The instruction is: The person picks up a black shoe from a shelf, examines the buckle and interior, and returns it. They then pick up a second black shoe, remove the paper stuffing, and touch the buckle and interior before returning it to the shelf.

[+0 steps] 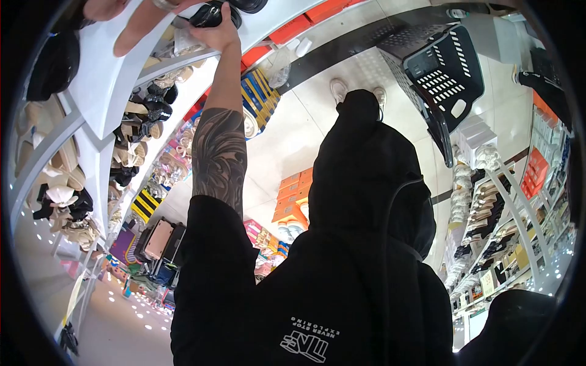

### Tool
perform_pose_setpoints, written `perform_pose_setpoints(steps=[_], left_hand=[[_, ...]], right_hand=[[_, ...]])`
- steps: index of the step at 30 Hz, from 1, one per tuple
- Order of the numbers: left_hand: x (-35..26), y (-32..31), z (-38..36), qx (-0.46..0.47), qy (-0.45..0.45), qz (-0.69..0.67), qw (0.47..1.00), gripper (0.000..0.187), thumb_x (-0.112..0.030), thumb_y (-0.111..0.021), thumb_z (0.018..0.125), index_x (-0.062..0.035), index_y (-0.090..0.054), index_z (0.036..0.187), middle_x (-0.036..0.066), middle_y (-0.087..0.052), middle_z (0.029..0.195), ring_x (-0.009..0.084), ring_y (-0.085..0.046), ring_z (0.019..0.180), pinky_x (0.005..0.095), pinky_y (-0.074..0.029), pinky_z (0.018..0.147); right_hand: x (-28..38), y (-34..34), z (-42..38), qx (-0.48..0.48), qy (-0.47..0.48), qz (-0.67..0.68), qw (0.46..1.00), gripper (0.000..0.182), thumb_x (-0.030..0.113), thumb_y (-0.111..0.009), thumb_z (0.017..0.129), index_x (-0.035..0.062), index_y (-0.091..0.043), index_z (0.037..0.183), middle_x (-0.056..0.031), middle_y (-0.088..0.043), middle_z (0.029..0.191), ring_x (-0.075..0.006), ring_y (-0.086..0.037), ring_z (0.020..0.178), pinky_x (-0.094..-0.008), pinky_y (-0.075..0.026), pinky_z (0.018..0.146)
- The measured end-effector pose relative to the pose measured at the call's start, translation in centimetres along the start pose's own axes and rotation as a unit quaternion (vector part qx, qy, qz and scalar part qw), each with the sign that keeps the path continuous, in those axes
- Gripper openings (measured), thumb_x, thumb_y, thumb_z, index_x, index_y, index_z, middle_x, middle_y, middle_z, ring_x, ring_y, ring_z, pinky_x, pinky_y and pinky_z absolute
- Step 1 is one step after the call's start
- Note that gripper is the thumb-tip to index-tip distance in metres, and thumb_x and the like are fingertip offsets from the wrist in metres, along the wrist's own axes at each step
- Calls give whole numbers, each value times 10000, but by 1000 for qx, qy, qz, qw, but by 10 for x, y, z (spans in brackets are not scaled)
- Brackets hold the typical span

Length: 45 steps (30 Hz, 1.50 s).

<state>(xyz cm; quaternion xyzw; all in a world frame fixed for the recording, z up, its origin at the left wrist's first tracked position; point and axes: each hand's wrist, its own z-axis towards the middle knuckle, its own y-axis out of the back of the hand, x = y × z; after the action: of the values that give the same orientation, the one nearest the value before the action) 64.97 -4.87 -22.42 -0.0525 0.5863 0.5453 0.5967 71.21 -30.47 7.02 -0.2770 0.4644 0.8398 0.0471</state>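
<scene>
At the top left, my left hand [218,32] is closed around a shiny black shoe [207,14], at the edge of a white shelf [97,97]. My left forearm, tattooed, reaches up from a black short sleeve. Another black shoe [247,5] lies just beyond, cut off by the frame. A skin-toned arm-like shape [139,27] with a band near its end comes in beside my hand; whose it is cannot be told. No hand that I can identify as my right one shows.
A black shopping basket [444,76] stands on the floor [299,122] right of my feet. Shoe racks line the left and the right [519,201]. Orange boxes [292,198] are stacked behind me. At the right edge, a person's dark-clad leg [543,88] shows.
</scene>
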Motion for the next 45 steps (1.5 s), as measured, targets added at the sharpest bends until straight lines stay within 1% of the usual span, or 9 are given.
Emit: perform_pose_setpoints(steps=[5,10,17,20,25,32,34,42,45], left_hand=[[-25,16,-17,34,-9,-27,999,1220,-586,-709,694,179,-37,1366,369,-175,1388,456,-216,1313,471,-208,1106],[-78,84,-98,119,-94,33,988,720,-273,-501,917,119,-122,1388,321,-161,1447,443,-180,1352,476,-196,1110],[17,236,-302,332,5,144,932,552,23,-528,812,-11,-363,1338,222,-275,1403,408,-372,1251,421,-416,972],[46,319,-371,445,104,132,880,354,27,-573,795,-39,-507,1136,198,-385,1283,364,-555,989,435,-502,755],[65,379,-458,400,181,132,889,284,-99,-722,755,-34,-602,1003,165,-509,1132,288,-628,784,394,-516,707],[44,399,-575,332,356,111,866,260,-221,-626,843,-25,-602,1011,192,-607,938,320,-635,833,392,-510,703],[79,587,-646,336,361,138,859,262,-224,-628,840,-27,-604,1011,189,-615,931,318,-638,840,390,-510,707],[105,399,-692,386,338,233,826,271,-237,-637,830,-37,-611,1011,177,-647,903,308,-647,868,383,-513,721],[-1,426,-553,321,450,145,821,290,-275,-645,816,-50,-626,998,161,-677,893,300,-657,895,385,-517,748]], right_hand=[[-20,11,15,-1,34,-6,999,453,76,-540,774,34,-519,1225,-60,-490,1001,-197,-488,989,-253,-449,827],[-40,18,38,-23,48,2,999,414,94,-510,795,30,-508,1204,-61,-482,951,-194,-474,965,-248,-435,828],[-39,23,40,-30,49,19,998,430,104,-464,827,21,-464,1249,-111,-508,1036,-219,-510,1000,-260,-462,823],[-32,32,43,16,37,38,998,455,99,-461,831,30,-437,1281,-140,-515,1084,-243,-510,1067,-256,-459,866],[26,18,43,2,-172,-5,985,513,78,-512,804,63,-443,1312,-143,-467,1270,-278,-467,1174,-314,-418,958],[224,49,-37,96,-643,154,744,486,91,-583,813,70,-472,1286,-217,-445,1281,-393,-413,1196,-460,-356,1005],[267,59,-93,116,-694,158,692,473,138,-602,827,26,-477,1268,-252,-453,1244,-405,-421,1177,-466,-342,1001],[390,131,-170,297,-826,154,454,727,488,-605,839,-55,-413,1284,-312,-464,1186,-439,-491,1094,-457,-430,911],[432,136,-166,270,-821,193,464,688,399,-627,840,-61,-377,1287,-305,-496,1168,-445,-535,1026,-484,-441,867]])
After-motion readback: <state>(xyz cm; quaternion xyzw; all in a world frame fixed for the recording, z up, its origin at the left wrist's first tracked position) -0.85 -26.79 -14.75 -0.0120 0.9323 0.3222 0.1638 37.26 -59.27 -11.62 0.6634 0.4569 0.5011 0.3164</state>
